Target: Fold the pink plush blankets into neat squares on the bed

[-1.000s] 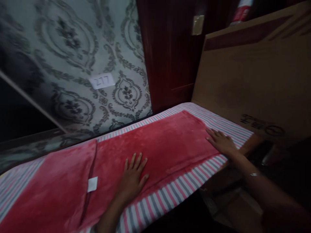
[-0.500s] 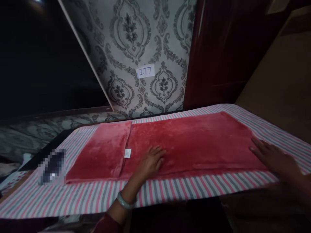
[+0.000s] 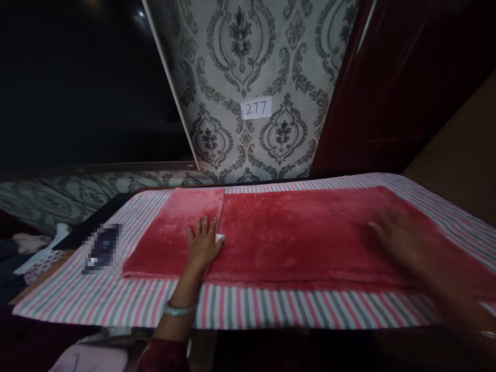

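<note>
A red plush blanket (image 3: 294, 232) lies spread along the striped board cover (image 3: 248, 310), with its left end folded over. My left hand (image 3: 202, 247) rests flat on the edge of that folded part, fingers spread, partly covering a small white label (image 3: 219, 238). On the right, my right hand (image 3: 399, 243) is over the blanket, its fingers stretched out but smeared by motion. Whether it touches the cloth I cannot tell. Neither hand grips anything.
A dark, pixelated object (image 3: 103, 250) sits at the left end of the striped cover. Behind are a large black screen (image 3: 85, 88), patterned wallpaper with a paper marked 277 (image 3: 256, 108), and a dark red glossy panel (image 3: 387, 93). Cloth items (image 3: 39, 253) lie at far left.
My left hand has moved left from the middle of the blanket onto the folded edge. My right hand has shifted inward over the cloth. The camera view has turned slightly left.
</note>
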Demonstrator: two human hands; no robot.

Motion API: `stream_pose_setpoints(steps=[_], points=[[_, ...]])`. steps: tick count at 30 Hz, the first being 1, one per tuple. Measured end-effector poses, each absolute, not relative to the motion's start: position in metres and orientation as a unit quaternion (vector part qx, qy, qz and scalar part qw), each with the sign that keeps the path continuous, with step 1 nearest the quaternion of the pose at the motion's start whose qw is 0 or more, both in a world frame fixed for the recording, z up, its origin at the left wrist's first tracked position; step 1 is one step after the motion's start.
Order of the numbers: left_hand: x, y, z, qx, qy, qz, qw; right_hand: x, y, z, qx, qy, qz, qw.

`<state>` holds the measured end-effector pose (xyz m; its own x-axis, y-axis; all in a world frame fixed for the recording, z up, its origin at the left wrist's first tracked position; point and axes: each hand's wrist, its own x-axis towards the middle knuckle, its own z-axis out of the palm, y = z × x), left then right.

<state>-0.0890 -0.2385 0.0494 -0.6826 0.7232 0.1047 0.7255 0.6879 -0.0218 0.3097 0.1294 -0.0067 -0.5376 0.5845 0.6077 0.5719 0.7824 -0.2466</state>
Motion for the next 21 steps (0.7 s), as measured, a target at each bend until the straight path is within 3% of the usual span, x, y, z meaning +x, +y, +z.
stream_pose_setpoints(steps=[6, 11, 16, 21], points=[[-0.090, -0.241, 0.039, -0.401, -0.914, -0.016, 0.060, 0.106, 0.021, 0.029, -0.206, -0.960, 0.094, 0.164], [-0.094, -0.243, 0.037, -0.399, -0.914, -0.021, 0.074, 0.009, -0.026, 0.045, -0.145, -0.978, 0.143, 0.053], [-0.096, -0.242, 0.034, -0.397, -0.915, -0.018, 0.075, -0.010, 0.012, 0.043, -0.166, -0.979, 0.110, 0.037], [-0.098, -0.241, 0.033, -0.396, -0.915, -0.027, 0.073, 0.064, 0.100, 0.048, -0.336, -0.937, 0.091, 0.031]])
